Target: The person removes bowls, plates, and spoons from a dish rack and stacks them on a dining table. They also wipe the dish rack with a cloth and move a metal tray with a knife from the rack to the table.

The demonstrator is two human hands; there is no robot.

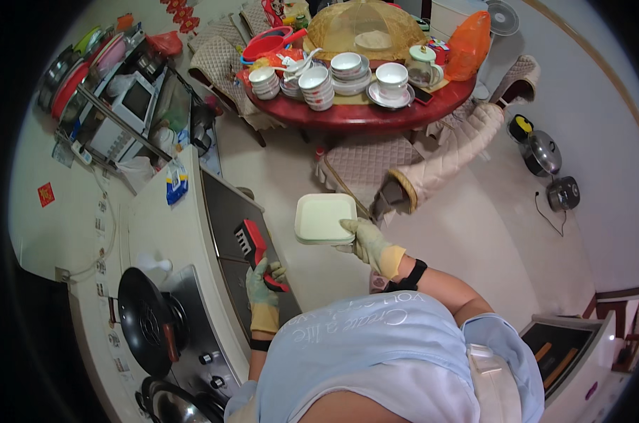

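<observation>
My left hand (264, 285), in a pale green and yellow work glove, grips a red and black brush (252, 243) by its handle, beside the counter's cabinet doors. Light bristles show along one side of the brush head. Gloved the same way, my right hand (369, 240) holds a short stack of pale cream square plates (326, 218) by their right edge, thumb on top and fingers beneath. The plates are held out over the floor, short of a quilted chair seat. How many plates are stacked I cannot tell.
A red round table (351, 122) ahead carries stacked bowls (315, 87), a glass teapot (424, 66) and a mesh food cover (364, 31). Quilted chairs (441, 153) stand before it. On the left, a counter (155, 227) bears a wok (145, 317) on a stove. Pots (542, 153) stand on the right floor.
</observation>
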